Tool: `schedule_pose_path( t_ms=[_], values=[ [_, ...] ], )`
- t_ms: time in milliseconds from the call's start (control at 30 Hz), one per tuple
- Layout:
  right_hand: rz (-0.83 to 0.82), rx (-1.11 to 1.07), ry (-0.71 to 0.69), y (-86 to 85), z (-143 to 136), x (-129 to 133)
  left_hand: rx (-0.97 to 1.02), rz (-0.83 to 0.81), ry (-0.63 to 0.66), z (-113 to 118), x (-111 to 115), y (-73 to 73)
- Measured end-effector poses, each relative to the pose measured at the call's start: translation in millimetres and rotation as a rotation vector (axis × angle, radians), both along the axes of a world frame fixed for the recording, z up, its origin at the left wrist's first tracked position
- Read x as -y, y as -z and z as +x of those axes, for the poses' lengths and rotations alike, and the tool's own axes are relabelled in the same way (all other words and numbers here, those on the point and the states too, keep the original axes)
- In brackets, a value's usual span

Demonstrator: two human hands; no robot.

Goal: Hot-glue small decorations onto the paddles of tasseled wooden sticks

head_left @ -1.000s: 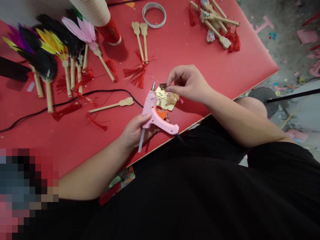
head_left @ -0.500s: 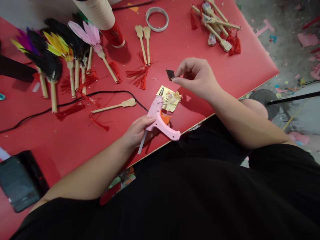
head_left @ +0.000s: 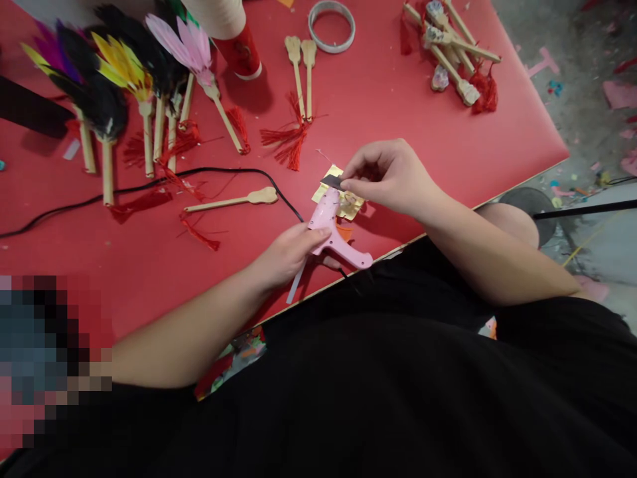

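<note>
A pink glue gun (head_left: 326, 214) with an orange trigger is gripped in my left hand (head_left: 293, 252) near the table's front edge. Its clear glue stick (head_left: 296, 282) sticks out at the back. Between thumb and fingers of my right hand (head_left: 385, 174) is a small dark flat piece (head_left: 330, 180), right over the gun's tip, which it hides. Beneath both lies a yellow square of paper (head_left: 352, 207), partly covered. A wooden stick with a red tassel (head_left: 233, 201) rests to the left of the gun.
Feather-topped sticks (head_left: 146, 113) lie at the back left beside a stack of paper cups (head_left: 241, 50). Two tasselled sticks (head_left: 301, 79), a tape roll (head_left: 312, 30) and a pile of sticks (head_left: 455, 50) are further back. A black cable (head_left: 213, 170) crosses the red table (head_left: 398, 99).
My right hand has lowered the dark piece onto or just above the glue gun's tip. The whole view has shifted slightly. My left hand still holds the gun.
</note>
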State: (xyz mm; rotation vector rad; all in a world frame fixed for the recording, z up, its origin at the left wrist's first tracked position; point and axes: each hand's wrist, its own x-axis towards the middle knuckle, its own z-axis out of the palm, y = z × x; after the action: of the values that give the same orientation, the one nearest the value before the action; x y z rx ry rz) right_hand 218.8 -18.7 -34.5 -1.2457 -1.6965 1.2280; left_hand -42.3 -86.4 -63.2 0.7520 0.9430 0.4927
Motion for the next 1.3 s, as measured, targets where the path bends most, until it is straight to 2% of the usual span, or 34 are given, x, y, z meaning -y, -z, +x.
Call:
schedule_pose_path(
  t_ms=[100, 300, 533, 667, 900, 1033, 1133, 1200, 1300],
  values=[
    [-0.04, 0.035, 0.048, 5.6, 6.2, -10.2, -0.008, -0.002, 0.022, -2.3, 1.1, 3.1],
    [0.051, 0.054, 0.195, 8.7, 27.0, -28.0, 0.011, 0.01, 0.063, -1.7, -0.7, 3.2],
    [-0.075, -0.053, 0.105, -1.3, 18.3, -13.8, 0.018, 0.025, 0.02, 0.8, 0.0, -0.8],
    [-0.114, -0.037, 0.042, 0.0, 11.7, -9.3, 0.005, 0.026, 0.055, -0.6, -1.3, -4.0],
    [0.015, 0.087, 0.164, 13.1, 28.7, -26.1, -0.003, 0.023, 0.049, -1.4, -0.6, -5.8],
    [-0.08, 0.105, 0.027, 5.5, 41.4, -24.7, 0.024, 0.043, 0.091, -1.1, -1.5, -6.5],
    [-0.079, 0.154, -0.074, -4.4, 43.1, -16.0, 0.034, 0.064, 0.086, -1.0, -1.5, -4.7],
    [-0.036, 0.172, -0.095, -7.9, 39.9, -10.2, 0.057, 0.07, 0.088, -0.5, -1.2, -3.7],
    [0.02, 0.163, -0.055, -5.3, 31.8, -6.4, 0.08, 0.058, 0.089, 0.5, -1.2, -4.3]
  ],
)
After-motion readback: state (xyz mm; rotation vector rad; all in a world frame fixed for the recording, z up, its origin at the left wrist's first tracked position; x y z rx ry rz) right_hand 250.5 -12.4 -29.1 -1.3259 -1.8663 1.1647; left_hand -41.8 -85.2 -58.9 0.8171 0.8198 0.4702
